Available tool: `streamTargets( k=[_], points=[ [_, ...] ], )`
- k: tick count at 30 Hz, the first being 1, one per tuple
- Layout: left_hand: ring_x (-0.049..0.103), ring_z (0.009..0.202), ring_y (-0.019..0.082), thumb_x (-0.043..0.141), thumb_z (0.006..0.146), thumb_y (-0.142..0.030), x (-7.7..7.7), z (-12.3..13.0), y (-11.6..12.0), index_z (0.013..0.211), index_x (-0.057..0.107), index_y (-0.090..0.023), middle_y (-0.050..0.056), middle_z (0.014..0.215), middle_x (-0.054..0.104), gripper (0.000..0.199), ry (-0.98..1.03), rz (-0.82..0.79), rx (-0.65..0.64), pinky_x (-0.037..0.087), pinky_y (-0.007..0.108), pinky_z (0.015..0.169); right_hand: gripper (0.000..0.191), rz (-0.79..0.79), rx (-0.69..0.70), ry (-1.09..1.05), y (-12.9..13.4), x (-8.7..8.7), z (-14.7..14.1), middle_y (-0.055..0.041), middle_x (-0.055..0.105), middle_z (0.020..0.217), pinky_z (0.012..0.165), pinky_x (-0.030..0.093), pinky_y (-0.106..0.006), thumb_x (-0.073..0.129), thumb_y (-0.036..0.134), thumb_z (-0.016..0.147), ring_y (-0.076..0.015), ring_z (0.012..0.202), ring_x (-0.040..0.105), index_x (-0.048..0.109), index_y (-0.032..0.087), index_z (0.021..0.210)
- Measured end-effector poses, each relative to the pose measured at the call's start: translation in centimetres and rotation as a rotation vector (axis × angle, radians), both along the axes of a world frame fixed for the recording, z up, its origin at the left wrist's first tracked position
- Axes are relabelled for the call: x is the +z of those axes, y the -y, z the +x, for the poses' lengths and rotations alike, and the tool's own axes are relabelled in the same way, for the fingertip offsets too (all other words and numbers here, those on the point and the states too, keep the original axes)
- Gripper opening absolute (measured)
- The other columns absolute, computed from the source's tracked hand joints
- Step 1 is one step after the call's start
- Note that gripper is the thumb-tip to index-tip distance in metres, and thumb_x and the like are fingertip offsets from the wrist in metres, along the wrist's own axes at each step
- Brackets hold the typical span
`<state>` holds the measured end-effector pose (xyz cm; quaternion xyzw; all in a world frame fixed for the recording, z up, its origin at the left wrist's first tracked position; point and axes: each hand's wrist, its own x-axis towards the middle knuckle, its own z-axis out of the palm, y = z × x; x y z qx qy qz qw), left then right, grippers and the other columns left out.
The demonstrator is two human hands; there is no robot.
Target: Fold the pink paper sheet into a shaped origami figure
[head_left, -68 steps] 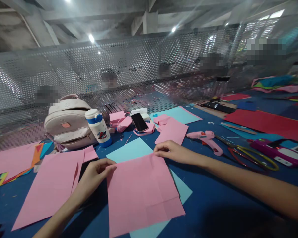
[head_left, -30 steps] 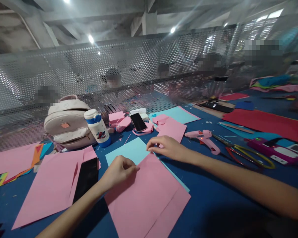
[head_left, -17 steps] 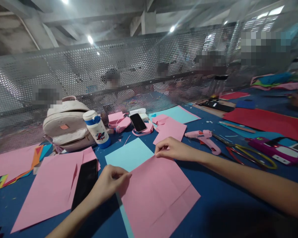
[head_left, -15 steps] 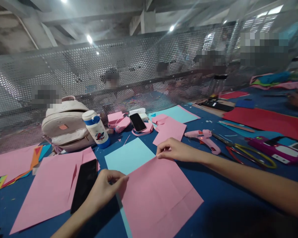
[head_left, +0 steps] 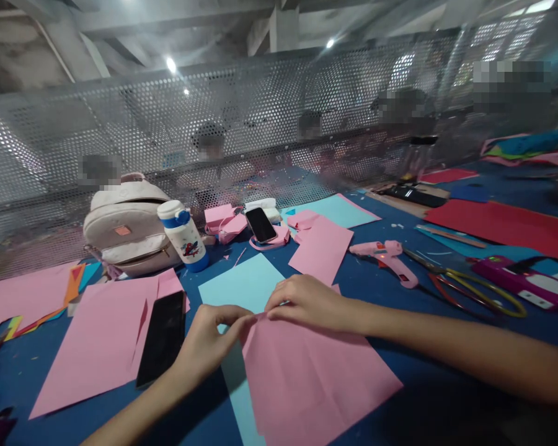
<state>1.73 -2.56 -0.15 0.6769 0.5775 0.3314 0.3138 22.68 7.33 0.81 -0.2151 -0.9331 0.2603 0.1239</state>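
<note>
Drawn closer, left hand (head_left: pixel 208 336) and right hand (head_left: pixel 307 302) pinch a rippled, creased pink sheet (head_left: pixel 309 381).

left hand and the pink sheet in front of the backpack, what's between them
In the head view, a flat black device lies between the left hand and that pink sheet; whether it overlaps the sheet, I can't tell.
</note>
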Motion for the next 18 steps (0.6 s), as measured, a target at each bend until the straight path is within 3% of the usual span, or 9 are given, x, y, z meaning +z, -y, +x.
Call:
streamTargets(
  k=[3, 11, 18],
  points=[
    [0.069, 0.075, 0.022, 0.056, 0.09, -0.041, 0.4, -0.3, 0.0, 0.08, 0.079, -0.018, 0.004, 0.078, 0.076, 0.034, -0.006, 0.004, -0.006, 0.05, 0.025, 0.07, 0.019, -0.072, -0.036, -0.033, -0.3, 0.3, 0.4, -0.0011, 0.077, 0.088, 0.069, 0.04, -0.026, 0.06, 0.03, 0.09, -0.018, 0.08, 0.068, 0.079, 0.025, 0.09],
    [0.07, 0.078, 0.023, 0.058, 0.088, -0.047, -0.4, -4.6, 1.5, 0.077, 0.078, -0.02, 0.005, 0.081, 0.077, 0.036, -0.024, -0.032, 0.076, 0.051, 0.024, 0.069, 0.022, -0.188, -0.17, 0.0, -2.4, 0.3, 5.2, -0.003, 0.075, 0.081, 0.067, 0.041, -0.026, 0.062, 0.033, 0.088, -0.018, 0.075, 0.065, 0.078, 0.019, 0.08],
    [0.071, 0.083, 0.024, 0.057, 0.089, -0.047, -0.8, -4.6, 2.0, 0.078, 0.078, -0.02, 0.005, 0.085, 0.077, 0.036, -0.021, -0.07, 0.058, 0.051, 0.026, 0.073, 0.025, -0.223, -0.169, 0.006, -2.9, -0.1, 6.1, -0.0029, 0.074, 0.08, 0.067, 0.04, -0.027, 0.061, 0.035, 0.087, -0.0185, 0.074, 0.063, 0.076, 0.019, 0.077]
  ],
)
